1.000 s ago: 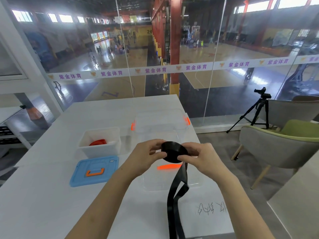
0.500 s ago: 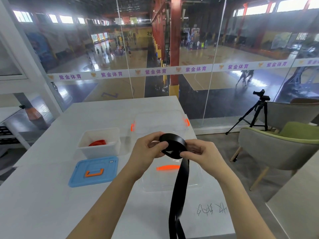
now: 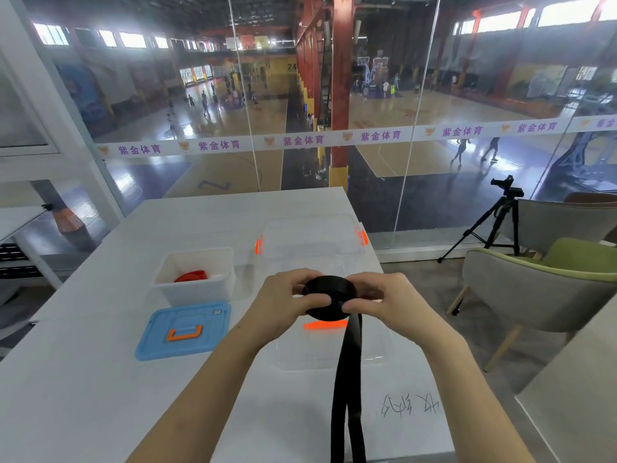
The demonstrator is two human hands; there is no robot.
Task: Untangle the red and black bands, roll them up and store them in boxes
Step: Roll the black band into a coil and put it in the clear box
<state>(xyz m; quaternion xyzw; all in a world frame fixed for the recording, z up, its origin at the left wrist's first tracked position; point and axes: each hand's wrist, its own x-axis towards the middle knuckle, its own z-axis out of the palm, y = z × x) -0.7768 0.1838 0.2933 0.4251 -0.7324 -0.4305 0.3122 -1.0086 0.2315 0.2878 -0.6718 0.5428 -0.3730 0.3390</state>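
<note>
1 black band (image 3: pixel 330 297), mostly rolled into a coil, held above the table (image 3: pixel 83 379) w/ its loose tail hanging straight down past the near edge. Left hand (image 3: pixel 287 300) & right hand (image 3: pixel 389 304) both pinch the coil from opposite sides, fingers closed on it. Under the hands: 1 clear box (image 3: pixel 314 242) w/ orange clips. To the left: 1 white box (image 3: pixel 195 279) holding 1 red band (image 3: pixel 191 276); 1 blue lid (image 3: pixel 183 330) lies just in front of it.

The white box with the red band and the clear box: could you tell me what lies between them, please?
Only bare table separates the white box from the clear box, per the head view.
</note>
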